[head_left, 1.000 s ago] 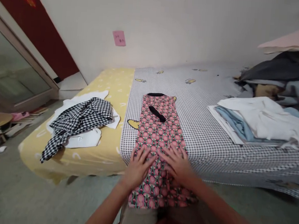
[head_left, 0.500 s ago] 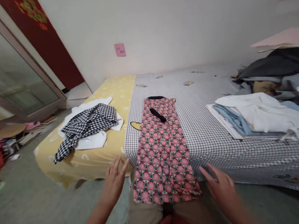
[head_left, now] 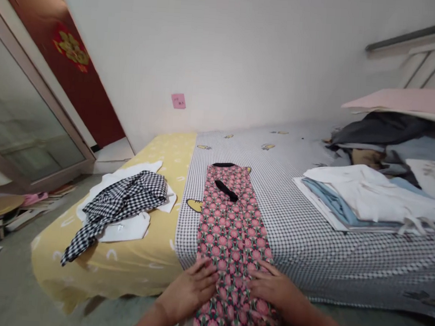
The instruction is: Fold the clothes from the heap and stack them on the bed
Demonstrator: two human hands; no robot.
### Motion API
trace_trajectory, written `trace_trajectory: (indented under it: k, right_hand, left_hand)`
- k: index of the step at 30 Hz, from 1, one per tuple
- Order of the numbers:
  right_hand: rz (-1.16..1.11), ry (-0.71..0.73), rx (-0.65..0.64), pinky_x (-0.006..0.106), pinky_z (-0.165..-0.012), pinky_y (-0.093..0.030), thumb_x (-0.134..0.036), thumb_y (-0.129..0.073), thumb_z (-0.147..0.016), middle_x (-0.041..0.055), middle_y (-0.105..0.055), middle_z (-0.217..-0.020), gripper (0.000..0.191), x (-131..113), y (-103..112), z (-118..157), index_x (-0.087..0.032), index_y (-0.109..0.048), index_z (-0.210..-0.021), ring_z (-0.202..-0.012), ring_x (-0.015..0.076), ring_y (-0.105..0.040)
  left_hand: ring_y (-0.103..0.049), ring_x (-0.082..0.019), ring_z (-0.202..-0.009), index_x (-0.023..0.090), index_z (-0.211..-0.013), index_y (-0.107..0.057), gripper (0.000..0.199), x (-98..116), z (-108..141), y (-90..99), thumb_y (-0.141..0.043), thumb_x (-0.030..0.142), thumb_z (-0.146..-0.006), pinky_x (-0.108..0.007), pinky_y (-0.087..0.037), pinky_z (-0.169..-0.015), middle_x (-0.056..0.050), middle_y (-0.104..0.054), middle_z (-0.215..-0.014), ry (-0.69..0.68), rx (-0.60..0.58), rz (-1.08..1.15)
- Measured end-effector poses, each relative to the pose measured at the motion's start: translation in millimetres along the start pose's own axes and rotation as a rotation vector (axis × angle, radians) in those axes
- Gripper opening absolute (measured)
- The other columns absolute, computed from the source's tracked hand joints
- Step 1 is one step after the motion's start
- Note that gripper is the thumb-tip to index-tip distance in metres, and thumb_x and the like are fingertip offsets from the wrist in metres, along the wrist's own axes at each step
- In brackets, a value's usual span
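A pink flower-patterned garment [head_left: 227,233] with a black collar and a black cuff lies lengthwise on the bed, its lower end hanging over the near edge towards me. On its left side, near the bed edge, my left hand [head_left: 191,290] rests with fingers stretched out flat. My right hand [head_left: 277,291] lies on the right side of the cloth, fingers spread. Neither hand is closed on the fabric. The garment's lowest part runs out of view at the bottom.
On the yellow sheet [head_left: 158,258] at left lie a black-and-white checked garment [head_left: 125,201] and white clothing [head_left: 127,228]. Folded white and blue clothes [head_left: 372,193] are stacked on the right, with a dark heap [head_left: 383,130] behind. Items [head_left: 1,217] lie on the floor at left.
Both hands have moved inward from beside the garment onto its lower part. The view has tilted up, so the bed sits lower in the picture.
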State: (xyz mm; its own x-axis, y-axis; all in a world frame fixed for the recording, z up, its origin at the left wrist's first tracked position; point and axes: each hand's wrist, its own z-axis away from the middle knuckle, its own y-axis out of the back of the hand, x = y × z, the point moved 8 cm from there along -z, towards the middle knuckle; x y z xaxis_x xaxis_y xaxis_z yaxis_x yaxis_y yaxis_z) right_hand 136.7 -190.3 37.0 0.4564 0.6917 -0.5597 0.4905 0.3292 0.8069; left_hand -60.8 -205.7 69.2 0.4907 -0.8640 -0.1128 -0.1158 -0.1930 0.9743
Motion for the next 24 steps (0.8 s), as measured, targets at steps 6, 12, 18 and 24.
trace_trajectory:
  k: [6, 12, 18, 24]
  right_hand:
    - [-0.437, -0.254, 0.168, 0.037, -0.089, -0.053, -0.045, -0.056, -0.092, 0.0073, -0.076, -0.105, 0.030, -12, 59, 4, -0.027, -0.076, -0.106, -0.099, 0.0241, -0.070]
    - [-0.660, -0.321, -0.062, 0.034, -0.084, -0.053, -0.037, -0.057, -0.089, 0.0067, -0.077, -0.098, 0.027, -49, 56, 31, -0.023, -0.079, -0.098, -0.093, 0.0230, -0.071]
    - [-0.889, -0.474, -0.191, 0.036, -0.081, -0.054, -0.028, -0.057, -0.080, 0.0075, -0.077, -0.094, 0.028, -44, 22, 56, -0.020, -0.079, -0.096, -0.088, 0.0238, -0.071]
    - [-1.055, -0.640, 0.236, 0.044, -0.098, -0.050, -0.044, -0.077, -0.070, 0.0068, -0.077, -0.095, 0.031, 37, 36, 16, -0.019, -0.075, -0.089, -0.094, 0.0262, -0.070]
  left_hand:
    - [-0.067, -0.015, -0.115, 0.033, -0.118, -0.069, 0.030, -37, 9, 32.0, -0.050, 0.028, -0.095, -0.027, -0.050, -0.103, 0.001, -0.074, -0.121, 0.428, 0.092, 0.491]
    - [-0.065, -0.018, -0.119, 0.037, -0.124, -0.067, 0.036, -2, 39, 16.1, -0.046, 0.037, -0.095, -0.031, -0.047, -0.108, 0.000, -0.072, -0.124, 0.312, -0.007, 0.747]
    - [-0.069, -0.020, -0.109, 0.034, -0.093, -0.079, 0.021, 33, 50, -26.9, -0.065, 0.047, -0.083, -0.030, -0.048, -0.104, 0.003, -0.078, -0.106, 0.473, -0.241, 1.303]
    - [-0.073, -0.024, -0.088, 0.018, -0.088, -0.075, 0.036, -30, 11, -25.3, -0.071, 0.052, -0.078, -0.040, -0.056, -0.093, -0.006, -0.079, -0.088, 1.013, 0.063, 1.715]
